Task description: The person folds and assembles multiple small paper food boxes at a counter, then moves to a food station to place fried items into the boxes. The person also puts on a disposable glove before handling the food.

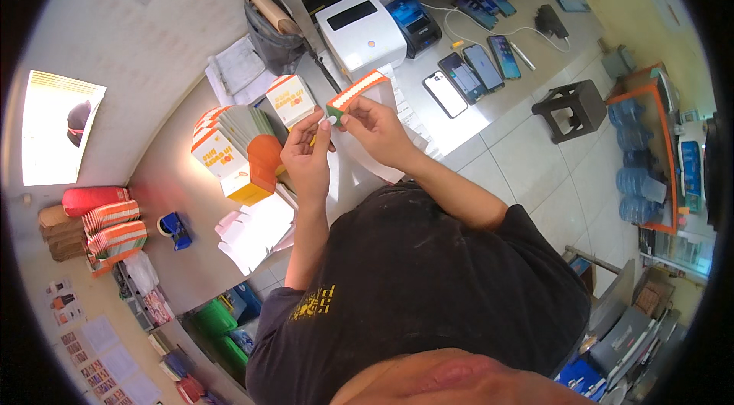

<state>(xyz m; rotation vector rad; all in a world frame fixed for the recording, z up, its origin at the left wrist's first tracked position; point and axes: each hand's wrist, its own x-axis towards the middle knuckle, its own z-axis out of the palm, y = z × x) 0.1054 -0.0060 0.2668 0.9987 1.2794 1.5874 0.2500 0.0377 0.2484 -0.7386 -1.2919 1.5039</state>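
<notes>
An orange, white and green paper carton [358,90] is held over the table in front of me, seen almost edge-on. My right hand [376,133] is closed on its lower end, thumb and fingers pinched near the green corner. Close beside it, my left hand [307,156] is also closed, its fingertips pinched around a small white bit at that corner; what exactly they grip is too small to make out. Just beyond my left hand stands a white and orange carton [290,101]. To its left sits a row of similar flat cartons [222,151] with orange edges.
A white label printer [362,32] and a blue-black printer [414,24] stand at the back. Several phones [483,67] lie on the right of the table [180,275]. White papers [258,235] and a tape dispenser [176,230] lie left. A stool [569,109] stands beyond the right edge.
</notes>
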